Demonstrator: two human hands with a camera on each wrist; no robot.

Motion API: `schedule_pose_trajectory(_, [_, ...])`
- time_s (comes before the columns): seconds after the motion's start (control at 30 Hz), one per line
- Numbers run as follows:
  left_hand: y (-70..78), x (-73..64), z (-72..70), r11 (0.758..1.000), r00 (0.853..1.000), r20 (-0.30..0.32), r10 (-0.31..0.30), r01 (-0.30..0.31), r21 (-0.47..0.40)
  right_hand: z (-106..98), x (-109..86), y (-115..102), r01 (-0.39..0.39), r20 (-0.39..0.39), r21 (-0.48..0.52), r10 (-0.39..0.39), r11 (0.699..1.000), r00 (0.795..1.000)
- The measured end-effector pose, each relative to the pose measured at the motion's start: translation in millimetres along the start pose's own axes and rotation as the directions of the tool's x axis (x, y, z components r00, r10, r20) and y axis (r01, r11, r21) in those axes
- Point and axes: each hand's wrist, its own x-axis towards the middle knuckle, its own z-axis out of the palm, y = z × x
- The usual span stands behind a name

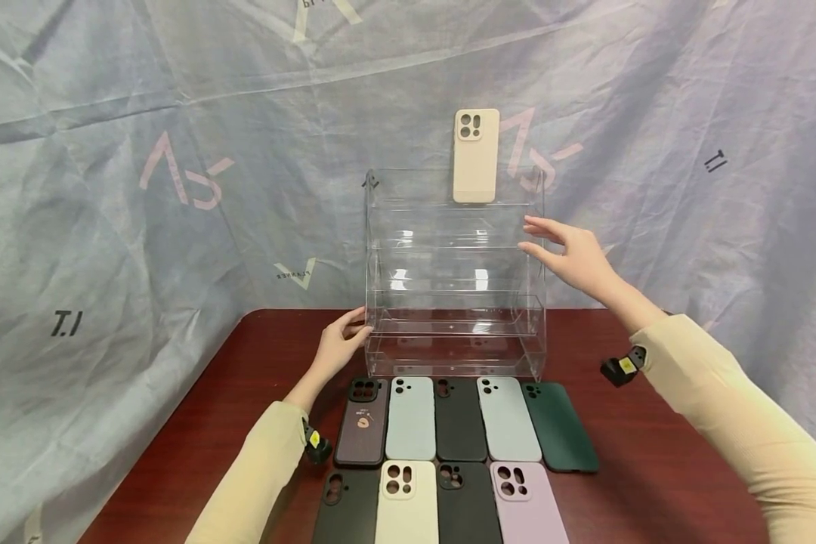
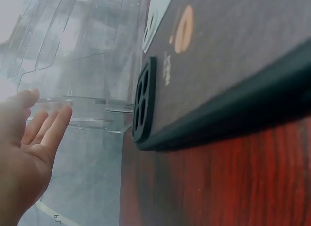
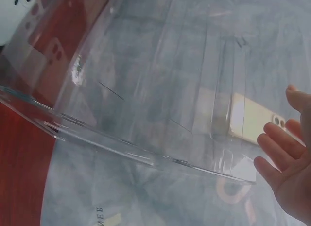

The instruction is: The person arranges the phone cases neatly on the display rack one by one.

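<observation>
With one cream phone case [image 1: 477, 168] standing on the far rack [image 1: 454, 328], nine cases [image 1: 411, 423] lie near on the surface [image 1: 197, 423], the left hand [image 1: 340, 344] uncurled at the rack's left edge, the right hand [image 1: 576, 255] uncurled, empty.

- Far backdrop cloth [image 1: 408, 98], left: dark "T.I" [image 1: 66, 323]; right: a smaller "T.I" [image 1: 715, 160].
- Same cloth, left of the clear stand [image 1: 374, 272]: small reversed "PLANNER" across a pale V [image 1: 306, 278]; the right wrist view shows sideways "NER" [image 3: 99, 216].
- Pink stylised letters [image 1: 174, 168], resembling "A5", on the cloth.
- Brown phone case [image 1: 363, 442]: tiny print, illegible.
</observation>
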Motion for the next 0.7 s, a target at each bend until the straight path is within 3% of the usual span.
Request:
schedule_pose_trajectory(0.13, [0.2, 1.7, 1.4, 0.996, 0.998, 0.019, -0.053, 0.051, 0.066, 3.7, -15.5, -1.0, 0.008, 0.007, -0.002, -0.008, 1.0, 1.0])
schedule_pose_trajectory(0.3, [1.5, 6.5, 4.5, 0.993, 0.994, 0.042, -0.102, 0.099, 0.07, 8.2, -40.7, -3.8, 0.045, 0.043, -0.038, -0.043, 0.998, 0.998])
schedule_pose_trajectory(0.47, [1.4, 13.7, 7.4, 0.992, 0.992, 0.054, -0.111, 0.107, 0.071, 12.1, -67.3, -5.6, 0.079, 0.1, -0.061, -0.073, 0.995, 0.992])
schedule_pose_trajectory(0.7, [1.0, 20.0, 7.6, 0.993, 0.991, 0.075, -0.107, 0.102, 0.065, 15.0, -95.8, -11.3, 0.04, 0.147, -0.047, -0.033, 0.998, 0.989])
